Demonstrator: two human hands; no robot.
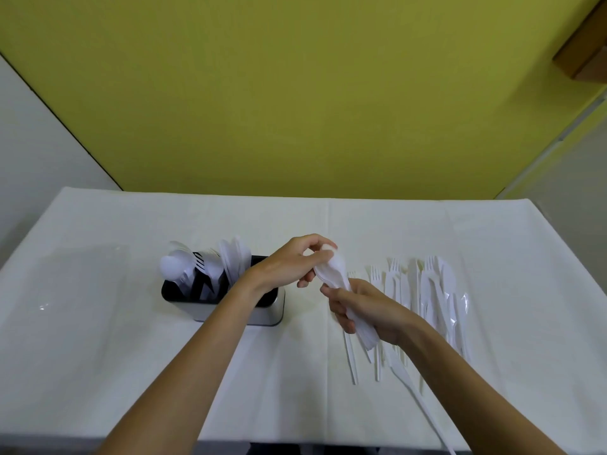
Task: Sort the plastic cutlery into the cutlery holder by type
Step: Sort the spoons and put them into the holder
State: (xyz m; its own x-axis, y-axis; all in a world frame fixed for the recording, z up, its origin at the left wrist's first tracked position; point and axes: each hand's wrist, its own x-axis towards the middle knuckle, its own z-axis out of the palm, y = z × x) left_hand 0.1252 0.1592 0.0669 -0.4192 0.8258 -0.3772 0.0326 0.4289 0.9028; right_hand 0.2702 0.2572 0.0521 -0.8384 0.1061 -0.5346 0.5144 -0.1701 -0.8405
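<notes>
Background: a yellow-green wall (295, 93) is being shown behind a table (131, 356) that is being covered by a white cloth.
Cutlery holder: a box-shaped cutlery holder (267, 311), silver outside and black inside, is being stood upright on the cloth; every place below is being given from it.
Inside the holder: white plastic pieces are being kept upright, with spoon bowls (172, 269) at its left end and longer flat pieces (234, 257) nearer its middle; which compartment each is sitting in cannot be told.
Right hand: the right hand (374, 310) is being held just right of the holder, above the cloth, its fingers being wrapped tightly round the handles of a bundle of white spoons (335, 274).
Left hand: the left hand (289, 267) is being reached across above the holder's right end, and the top of the same bundle is being pinched between its thumb and fingertips.
Spoon bundle: the bowls are being pointed up and away, between the two hands.
Loose cutlery: a spread of loose cutlery (430, 290), with white forks among it, is being left lying on the cloth farther right of the holder, beyond the right hand.
Left of the holder: something clear and faint (65, 290) is being laid flat on the cloth; what it is cannot be told.
</notes>
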